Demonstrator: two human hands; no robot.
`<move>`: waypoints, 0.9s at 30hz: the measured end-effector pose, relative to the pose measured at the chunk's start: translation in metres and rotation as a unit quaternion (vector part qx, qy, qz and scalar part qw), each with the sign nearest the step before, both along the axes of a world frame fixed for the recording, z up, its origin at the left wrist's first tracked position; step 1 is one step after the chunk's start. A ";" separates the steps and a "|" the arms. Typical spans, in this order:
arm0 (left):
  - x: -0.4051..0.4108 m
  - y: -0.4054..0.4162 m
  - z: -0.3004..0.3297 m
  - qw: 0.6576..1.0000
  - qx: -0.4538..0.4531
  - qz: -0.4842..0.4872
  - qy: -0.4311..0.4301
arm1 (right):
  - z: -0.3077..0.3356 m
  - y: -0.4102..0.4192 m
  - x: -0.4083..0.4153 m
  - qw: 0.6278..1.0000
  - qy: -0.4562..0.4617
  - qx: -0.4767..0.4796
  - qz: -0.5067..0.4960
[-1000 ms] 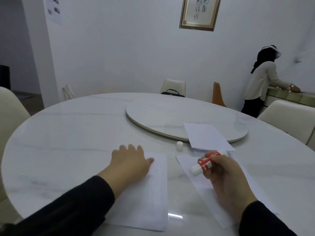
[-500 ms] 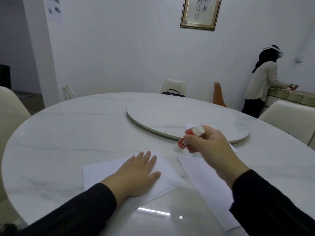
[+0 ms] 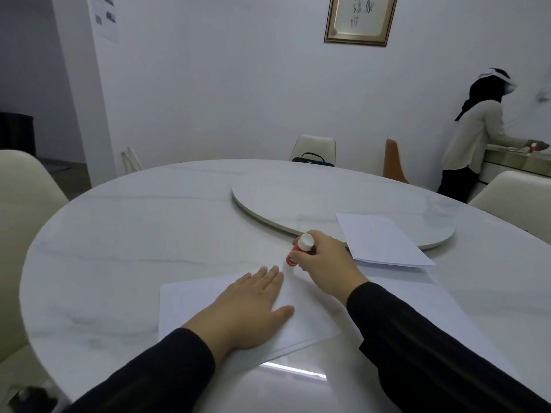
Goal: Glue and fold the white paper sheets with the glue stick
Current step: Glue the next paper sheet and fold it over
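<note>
L hand [image 3: 252, 305] lies flat, fingers straight, pressing down on a white paper sheet [image 3: 190, 302] that sits on the marble counter [image 3: 134, 234] right in front of the person. Just right of the fingertips, R hand [image 3: 323, 265] grips the red glue stick [image 3: 299, 248], tilted, white end up, lower end down at the sheet's far right corner; can't tell if the tip actually touches paper. Looks like the gluing step, start of a stroke along the far edge. Next move prob calls for dragging the stick along the edge w/ L hand keeping the sheet pinned, then folding. Further right, a second sheet [image 3: 417, 296] lies flat under the R forearm, and a folded sheet [image 3: 378, 239] rests partly on the lazy Susan [image 3: 298, 198].
</note>
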State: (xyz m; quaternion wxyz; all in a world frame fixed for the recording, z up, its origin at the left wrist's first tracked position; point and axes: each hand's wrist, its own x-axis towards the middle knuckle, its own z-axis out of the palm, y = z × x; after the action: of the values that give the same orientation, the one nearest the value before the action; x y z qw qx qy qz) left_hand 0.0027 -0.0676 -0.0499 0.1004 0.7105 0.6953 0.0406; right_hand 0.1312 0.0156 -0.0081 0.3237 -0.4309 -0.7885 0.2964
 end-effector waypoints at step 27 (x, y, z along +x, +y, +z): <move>-0.009 -0.006 0.012 0.996 -0.067 0.054 -0.001 | -0.010 -0.011 0.093 0.862 0.470 -0.187 -0.026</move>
State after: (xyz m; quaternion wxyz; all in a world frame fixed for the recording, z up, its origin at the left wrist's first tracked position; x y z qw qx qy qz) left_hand -0.0060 -0.0735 -0.0383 0.1460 0.6633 0.7340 0.0003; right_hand 0.2242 0.0043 -0.0180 0.5772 -0.3132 -0.4610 0.5968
